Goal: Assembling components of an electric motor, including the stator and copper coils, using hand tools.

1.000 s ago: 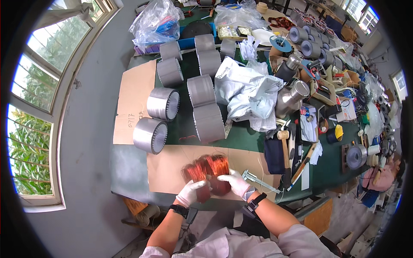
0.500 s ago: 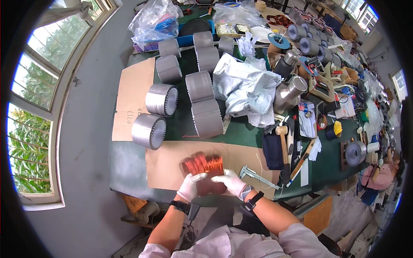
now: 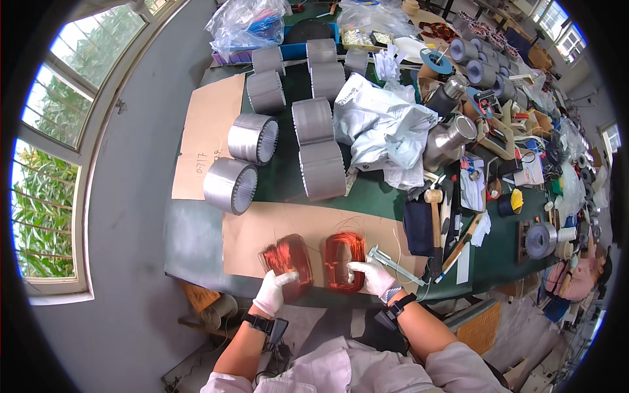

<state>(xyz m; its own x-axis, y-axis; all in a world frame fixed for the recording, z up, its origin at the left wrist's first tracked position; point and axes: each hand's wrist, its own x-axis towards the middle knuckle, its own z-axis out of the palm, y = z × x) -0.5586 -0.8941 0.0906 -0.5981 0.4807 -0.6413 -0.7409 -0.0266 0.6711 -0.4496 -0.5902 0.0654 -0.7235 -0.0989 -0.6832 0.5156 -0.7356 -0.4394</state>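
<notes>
At the near edge of the flat brown cardboard sheet [image 3: 241, 239], our white-gloved left hand [image 3: 270, 294] grips a blurred red copper-wire coil [image 3: 293, 261], while our white-gloved right hand [image 3: 376, 278] pinches an oval reddish copper-wire coil [image 3: 358, 246] between thumb and fingers. The coils are already apart; neither is released yet.

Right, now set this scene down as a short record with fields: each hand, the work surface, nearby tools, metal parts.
Left hand: white-gloved, holding a left coil of reddish wire
Right hand: white-gloved, gripping a right coil
Work surface: cardboard sheet on green table
Nearby tools: caliper, mallet
Metal parts: several grey cylinders
</notes>
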